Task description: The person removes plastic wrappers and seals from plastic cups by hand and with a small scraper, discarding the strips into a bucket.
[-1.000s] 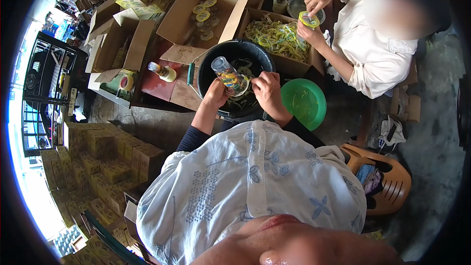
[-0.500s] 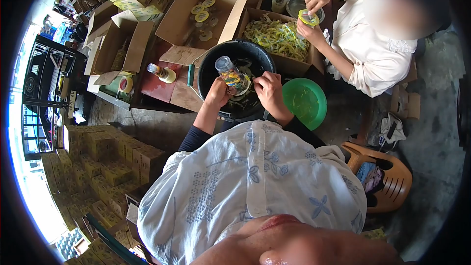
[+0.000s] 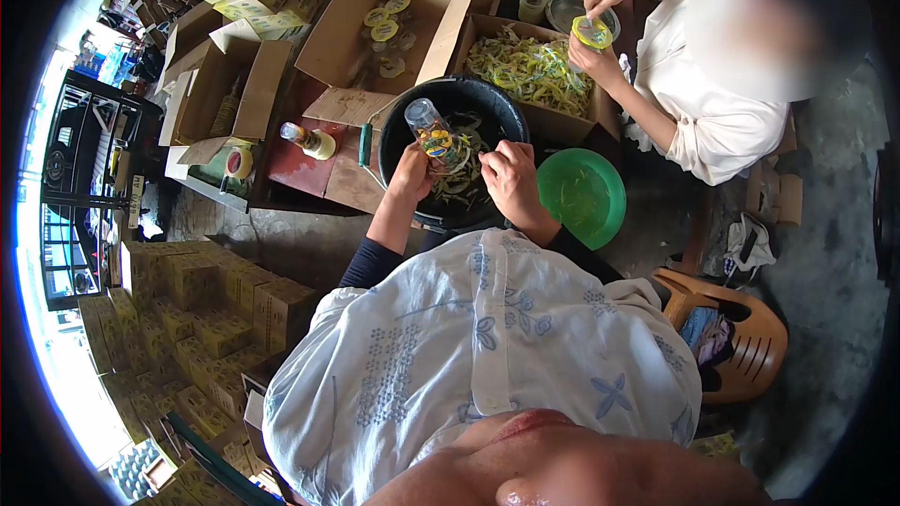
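Note:
Over a black bucket [image 3: 395, 121], my left hand [image 3: 412, 174] is wrapped round a clear jar [image 3: 433, 138] with a colourful label. The jar is tilted, its narrower glass end pointing up and away from me. My right hand [image 3: 509, 174] is closed just right of the jar, over the bucket's right side; what its fingers pinch, if anything, is too small to make out. Pale and greenish strips [image 3: 467, 189] lie inside the bucket below the hands.
A green basin [image 3: 611, 199] stands right of the bucket. Behind are a carton of yellow-green strips [image 3: 530, 70] and an open carton [image 3: 335, 43] with lidded jars. Another jar [image 3: 308, 140] sits left. At the right, a co-worker [image 3: 708, 84] holds a yellow-lidded cup [image 3: 592, 33].
The jar has shifted slightly up and left with my left hand, after a small move right. My right hand has drawn a little away from it, and more strips show in the bucket.

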Action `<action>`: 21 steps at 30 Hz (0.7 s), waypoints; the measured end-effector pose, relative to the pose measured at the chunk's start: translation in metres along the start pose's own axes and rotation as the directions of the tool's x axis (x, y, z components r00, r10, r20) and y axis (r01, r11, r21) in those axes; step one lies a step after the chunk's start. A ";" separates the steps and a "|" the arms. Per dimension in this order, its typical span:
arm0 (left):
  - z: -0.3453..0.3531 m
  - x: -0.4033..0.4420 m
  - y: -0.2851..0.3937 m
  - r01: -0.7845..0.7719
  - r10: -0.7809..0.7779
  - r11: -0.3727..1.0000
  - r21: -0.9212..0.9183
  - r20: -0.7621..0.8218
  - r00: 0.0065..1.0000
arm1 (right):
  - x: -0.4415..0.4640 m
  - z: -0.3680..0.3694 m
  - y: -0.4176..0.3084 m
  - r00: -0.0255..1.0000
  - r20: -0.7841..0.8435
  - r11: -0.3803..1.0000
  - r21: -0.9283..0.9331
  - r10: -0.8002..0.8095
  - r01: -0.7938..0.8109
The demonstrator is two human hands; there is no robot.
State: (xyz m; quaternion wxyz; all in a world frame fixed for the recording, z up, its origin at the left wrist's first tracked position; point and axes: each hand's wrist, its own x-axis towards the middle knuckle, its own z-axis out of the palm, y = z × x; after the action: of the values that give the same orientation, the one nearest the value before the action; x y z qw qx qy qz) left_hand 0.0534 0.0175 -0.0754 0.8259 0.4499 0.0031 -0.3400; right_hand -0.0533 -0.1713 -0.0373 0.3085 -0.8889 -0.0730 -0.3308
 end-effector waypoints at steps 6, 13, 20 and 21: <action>0.037 -0.010 -0.004 0.096 -0.099 0.988 0.119 0.014 0.995 | 0.002 0.006 0.005 0.998 0.049 0.997 -0.077 0.025 -0.021; 0.032 -0.020 0.004 0.009 -0.005 0.983 0.182 -0.021 1.000 | -0.002 0.002 0.021 0.979 -0.024 0.979 -0.021 0.202 -0.203; 0.024 -0.008 0.012 -0.335 0.403 0.710 0.619 0.033 0.915 | -0.001 -0.003 0.020 0.980 -0.065 0.980 0.080 0.189 -0.184; 0.023 -0.007 0.013 -0.338 0.406 0.709 0.619 0.034 0.913 | -0.002 -0.003 0.022 0.973 -0.025 0.965 0.132 0.230 -0.225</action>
State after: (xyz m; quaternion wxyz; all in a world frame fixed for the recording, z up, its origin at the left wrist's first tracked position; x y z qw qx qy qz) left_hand 0.0479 0.0089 -0.0498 0.6849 0.7011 -0.1545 -0.1245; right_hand -0.0490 -0.1902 -0.0476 0.4022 -0.8630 0.0147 -0.3054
